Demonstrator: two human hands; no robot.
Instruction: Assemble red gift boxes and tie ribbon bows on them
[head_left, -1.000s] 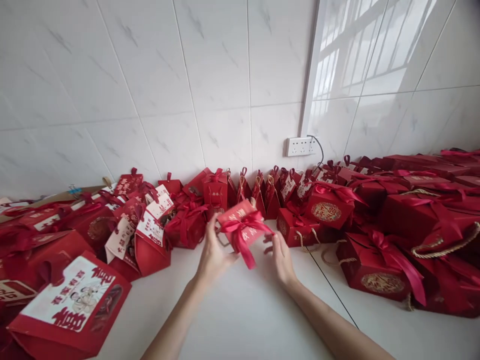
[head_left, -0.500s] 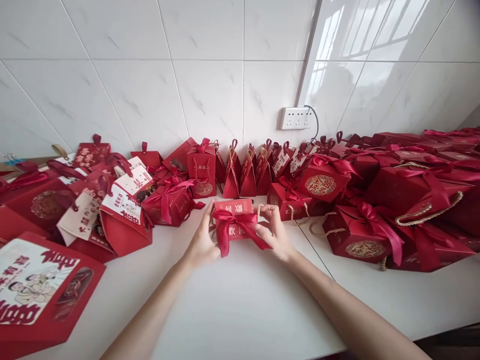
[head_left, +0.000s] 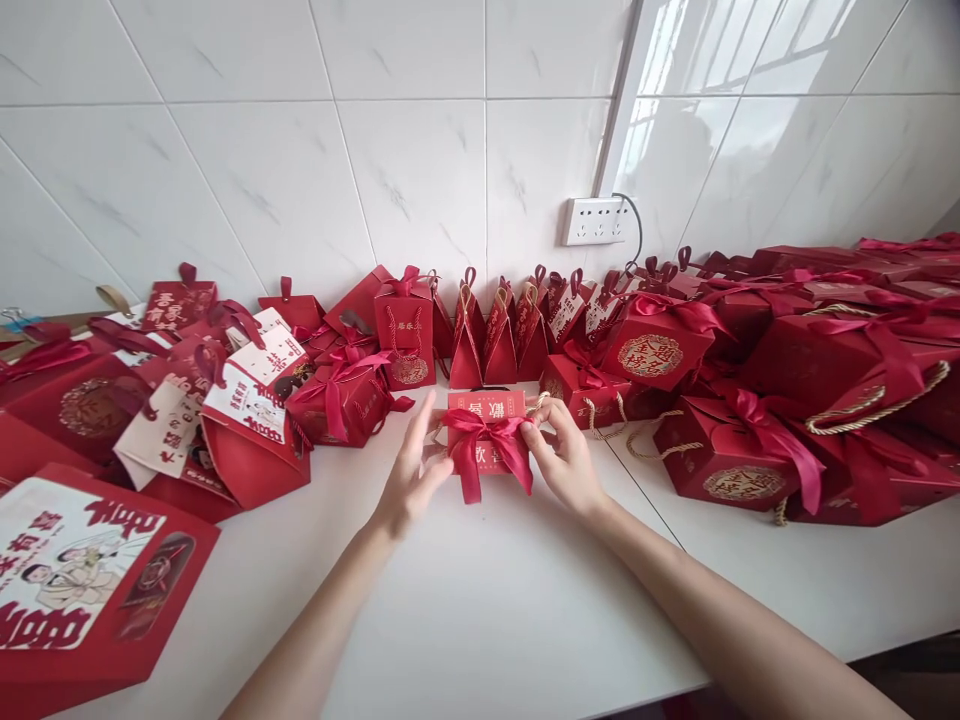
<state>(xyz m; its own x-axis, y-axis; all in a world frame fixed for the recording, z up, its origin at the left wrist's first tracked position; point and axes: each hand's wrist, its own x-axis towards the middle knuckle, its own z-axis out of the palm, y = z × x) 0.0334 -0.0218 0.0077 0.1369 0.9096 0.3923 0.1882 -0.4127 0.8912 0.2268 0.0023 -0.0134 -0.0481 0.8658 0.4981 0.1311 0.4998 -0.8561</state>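
A small red gift box (head_left: 486, 428) with a red satin bow stands on the white counter (head_left: 480, 610) in front of me. My left hand (head_left: 409, 478) is at its left side, fingers stretched out and apart, barely touching it. My right hand (head_left: 566, 455) pinches the bow's right loop and rests against the box's right side. Both forearms reach in from the bottom edge.
Many red gift boxes and bags line the tiled wall: a large printed bag (head_left: 82, 590) at front left, pyramid-shaped bags (head_left: 499, 340) behind the small box, bigger ribboned boxes with rope handles (head_left: 731, 460) at right. A wall socket (head_left: 596, 220) sits above them.
The small box came down from a tilted hold in the air and now stands on the counter. My left hand has loosened from it; my right hand moved onto the bow.
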